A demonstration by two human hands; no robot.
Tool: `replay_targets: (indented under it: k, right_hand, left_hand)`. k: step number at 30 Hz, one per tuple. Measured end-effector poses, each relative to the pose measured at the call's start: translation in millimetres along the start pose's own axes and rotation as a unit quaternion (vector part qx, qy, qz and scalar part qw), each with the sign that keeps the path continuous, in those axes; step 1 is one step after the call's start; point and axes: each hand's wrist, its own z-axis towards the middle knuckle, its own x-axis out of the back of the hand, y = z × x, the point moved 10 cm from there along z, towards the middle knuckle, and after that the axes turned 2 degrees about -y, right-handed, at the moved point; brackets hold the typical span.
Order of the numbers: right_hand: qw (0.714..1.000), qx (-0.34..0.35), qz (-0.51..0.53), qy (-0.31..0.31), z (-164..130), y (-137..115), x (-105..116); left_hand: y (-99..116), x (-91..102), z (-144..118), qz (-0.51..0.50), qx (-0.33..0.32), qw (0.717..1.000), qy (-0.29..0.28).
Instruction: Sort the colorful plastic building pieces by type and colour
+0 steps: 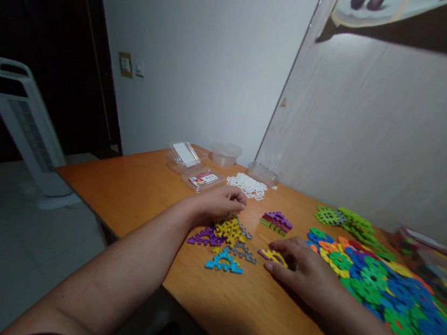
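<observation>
My left hand (225,203) is above the back of a loose heap of triangular toothed plastic building pieces. Its fingers are curled in, and anything inside them is hidden. In the heap lie yellow pieces (232,230), a purple piece (206,236), grey pieces (244,252) and a light blue piece (224,261) at the front. To the right, my right hand (302,258) has thumb and fingers closed around the edges of a yellow triangular building piece (276,257), with purple showing against it. A neat stack of the same pieces (276,222), purple on top, stands just behind.
Many colourful flower-shaped discs (380,284) cover the table's right side, with green linked discs (358,227) behind. White flat pieces (248,185) lie at the back, near clear plastic boxes (201,178) and a round tub (225,154). The table's edge (189,313) runs close in front.
</observation>
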Motion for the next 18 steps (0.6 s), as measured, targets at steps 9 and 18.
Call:
replay_targets:
  k: [9,18]
  right_hand:
    - [0.994,-0.021,-0.088,0.055,6,7,5]
    - [0.995,-0.012,-0.072,0.070,5,11,9]
  left_hand:
    - [0,-3.0,-11,0.056,0.035,0.996,-0.058]
    - [-14,-14.2,-21,0.140,0.095,0.972,-0.162]
